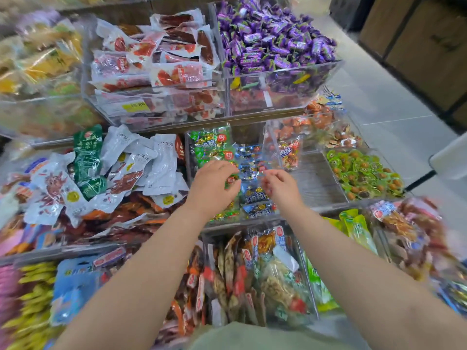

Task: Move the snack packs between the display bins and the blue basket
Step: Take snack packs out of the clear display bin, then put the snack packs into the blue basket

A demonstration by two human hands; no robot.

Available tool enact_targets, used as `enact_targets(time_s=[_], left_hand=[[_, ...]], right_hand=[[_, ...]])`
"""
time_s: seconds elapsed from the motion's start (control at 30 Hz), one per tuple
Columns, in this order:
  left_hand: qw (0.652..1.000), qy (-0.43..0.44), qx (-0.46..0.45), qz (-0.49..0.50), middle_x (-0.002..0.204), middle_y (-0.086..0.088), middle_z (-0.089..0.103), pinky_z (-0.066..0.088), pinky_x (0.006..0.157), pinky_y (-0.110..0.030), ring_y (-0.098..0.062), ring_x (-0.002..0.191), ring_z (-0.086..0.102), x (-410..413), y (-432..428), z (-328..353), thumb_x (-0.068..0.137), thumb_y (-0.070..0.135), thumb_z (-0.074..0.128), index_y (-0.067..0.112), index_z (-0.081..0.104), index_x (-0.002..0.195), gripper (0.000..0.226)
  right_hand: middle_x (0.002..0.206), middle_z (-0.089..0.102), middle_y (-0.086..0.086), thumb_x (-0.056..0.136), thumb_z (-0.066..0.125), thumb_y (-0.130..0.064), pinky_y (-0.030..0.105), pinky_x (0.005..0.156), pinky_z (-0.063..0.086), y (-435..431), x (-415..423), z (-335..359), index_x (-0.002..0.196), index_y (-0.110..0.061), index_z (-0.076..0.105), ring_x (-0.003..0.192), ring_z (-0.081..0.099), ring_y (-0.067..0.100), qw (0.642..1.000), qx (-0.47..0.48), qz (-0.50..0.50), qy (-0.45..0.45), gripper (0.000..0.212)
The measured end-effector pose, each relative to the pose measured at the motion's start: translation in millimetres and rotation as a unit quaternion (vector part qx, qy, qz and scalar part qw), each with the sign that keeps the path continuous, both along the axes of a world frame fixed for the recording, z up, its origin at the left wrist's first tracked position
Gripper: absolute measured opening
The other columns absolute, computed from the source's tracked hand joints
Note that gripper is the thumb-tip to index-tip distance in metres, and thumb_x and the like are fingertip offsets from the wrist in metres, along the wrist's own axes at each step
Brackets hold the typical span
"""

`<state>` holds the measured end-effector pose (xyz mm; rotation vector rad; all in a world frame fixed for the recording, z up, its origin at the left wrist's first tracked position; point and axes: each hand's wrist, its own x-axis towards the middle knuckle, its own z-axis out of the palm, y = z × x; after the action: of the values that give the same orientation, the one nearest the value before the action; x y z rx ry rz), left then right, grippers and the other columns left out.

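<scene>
We see both arms reach forward over a clear bin (pixel 252 219) on the middle shelf of a snack display. The bin holds green packs (pixel 209 145) along its left side and blue packs (pixel 255 195) beside them on the right. Our right hand (pixel 280 188) hovers over the blue side, its thumb and fingertips pinched on the edge of one blue pack (pixel 251 173), which is raised a little above the pile and lies between the two hands. Our left hand (pixel 214 185) is just beside it, palm down, with its fingers curled toward the same pack. The picture is smeared by motion there, so we cannot tell whether those fingers grip anything or only touch it. To the left of this bin, white pouches (pixel 141 160) and a dark green one are heaped loosely. To the right, past a bare stretch of shelf, sits a tray of round green sweets (pixel 364 173). On the shelf above, red-and-white packs (pixel 156 59) fill a clear box with a yellow price tag (pixel 136 106) on its front. Purple candies (pixel 273 41) are piled high in the box next to it. Below our arms, upright brown and red packs (pixel 252 274) stand packed in a lower bin, with yellow packs (pixel 35 299) at the far lower left.
</scene>
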<state>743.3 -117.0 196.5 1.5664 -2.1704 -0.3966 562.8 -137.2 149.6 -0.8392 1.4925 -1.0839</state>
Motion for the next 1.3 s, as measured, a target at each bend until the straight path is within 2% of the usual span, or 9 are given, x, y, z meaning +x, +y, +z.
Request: enact_targets(time_s=[0.1, 0.2, 0.33, 0.43, 0.6, 0.9, 1.0, 1.23, 1.3], left_hand=[[0.996, 0.080, 0.047, 0.003, 0.094, 0.004, 0.068, 0.052, 0.081, -0.038, -0.016, 0.088, 0.060, -24.6, 29.1, -7.2, 0.091, 0.024, 0.056, 0.018, 0.069, 0.097, 0.016], [0.986, 0.093, 0.136, -0.013, 0.086, 0.001, 0.069, 0.050, 0.079, -0.038, -0.020, 0.082, 0.061, -46.2, 58.9, -23.9, 0.090, 0.024, 0.055, 0.014, 0.069, 0.087, 0.017], [0.994, -0.068, -0.022, -0.083, 0.098, -0.007, 0.070, 0.037, 0.105, -0.050, -0.034, 0.112, 0.059, -61.2, 93.6, -44.5, 0.079, 0.021, 0.060, 0.011, 0.073, 0.081, 0.016], [0.965, -0.023, -0.144, -0.218, 0.092, -0.010, 0.068, 0.045, 0.093, -0.051, -0.035, 0.101, 0.061, -75.1, 114.2, -56.9, 0.072, 0.012, 0.059, 0.009, 0.070, 0.078, 0.013], [0.949, -0.015, 0.239, -0.205, 0.090, -0.008, 0.071, 0.047, 0.072, -0.027, -0.026, 0.083, 0.062, -110.3, 167.4, -104.2, 0.085, 0.021, 0.053, 0.014, 0.070, 0.087, 0.019], [0.777, -0.124, 0.614, -0.057, 0.073, -0.005, 0.052, 0.036, 0.051, -0.020, -0.014, 0.055, 0.047, -149.5, 246.9, -169.0, 0.095, 0.015, 0.047, 0.017, 0.050, 0.078, 0.017], [0.756, -0.165, 0.633, -0.027, 0.079, -0.007, 0.054, 0.035, 0.057, -0.023, -0.018, 0.059, 0.046, -173.6, 263.2, -179.5, 0.094, 0.017, 0.046, 0.012, 0.051, 0.086, 0.011], [0.805, -0.188, 0.548, -0.128, 0.070, -0.010, 0.049, 0.037, 0.046, -0.020, -0.015, 0.048, 0.048, -279.4, 297.7, -190.3, 0.098, 0.008, 0.043, 0.011, 0.047, 0.070, 0.028], [0.800, -0.236, 0.517, -0.193, 0.082, -0.021, 0.059, 0.045, 0.059, -0.028, -0.025, 0.067, 0.059, -303.1, 306.0, -188.5, 0.097, 0.008, 0.045, 0.001, 0.056, 0.071, 0.029]], right_hand=[[0.064, 0.062, -0.004, 0.093, 0.053, -0.012, 0.020, 0.051, 0.041, 42.9, -18.0, -9.3, 0.075, -0.022, 0.059, 0.056, 0.054, 0.006, 0.999, 0.023, -0.037, 0.015, 0.021], [0.053, 0.060, -0.007, 0.092, 0.053, -0.009, 0.021, 0.049, 0.039, 95.7, -38.2, -26.3, 0.078, -0.016, 0.061, 0.049, 0.050, 0.008, 0.994, 0.059, -0.095, 0.009, 0.017], [0.051, 0.053, 0.001, 0.090, 0.052, -0.008, 0.020, 0.045, 0.034, 176.6, -61.8, -55.4, 0.067, -0.013, 0.057, 0.045, 0.045, 0.012, 0.981, 0.139, -0.133, 0.035, 0.025], [0.053, 0.047, 0.003, 0.090, 0.047, -0.007, 0.023, 0.049, 0.032, 244.2, -75.2, -82.6, 0.059, -0.014, 0.052, 0.050, 0.042, 0.016, 0.958, 0.244, -0.143, 0.045, 0.031], [0.068, 0.049, 0.007, 0.094, 0.047, -0.010, 0.022, 0.054, 0.032, 362.2, -88.6, -116.8, 0.069, -0.014, 0.048, 0.057, 0.046, 0.015, 0.905, 0.352, -0.237, -0.027, 0.025], [0.076, 0.051, 0.007, 0.094, 0.044, -0.011, 0.025, 0.058, 0.034, 535.1, -114.5, -137.1, 0.078, -0.011, 0.049, 0.063, 0.049, 0.016, 0.802, 0.440, -0.385, -0.122, 0.017], [0.071, 0.047, 0.006, 0.094, 0.044, -0.010, 0.025, 0.058, 0.031, 572.9, -132.3, -140.0, 0.075, -0.013, 0.046, 0.060, 0.045, 0.017, 0.785, 0.442, -0.407, -0.148, 0.019], [0.076, 0.049, 0.002, 0.095, 0.045, -0.009, 0.024, 0.061, 0.040, 625.0, -212.5, -136.3, 0.067, -0.019, 0.042, 0.067, 0.049, 0.017, 0.787, 0.481, -0.374, -0.099, 0.030], [0.080, 0.050, 0.003, 0.096, 0.044, -0.010, 0.024, 0.067, 0.042, 629.2, -229.5, -134.7, 0.065, -0.021, 0.040, 0.072, 0.050, 0.018, 0.779, 0.489, -0.380, -0.094, 0.033]])
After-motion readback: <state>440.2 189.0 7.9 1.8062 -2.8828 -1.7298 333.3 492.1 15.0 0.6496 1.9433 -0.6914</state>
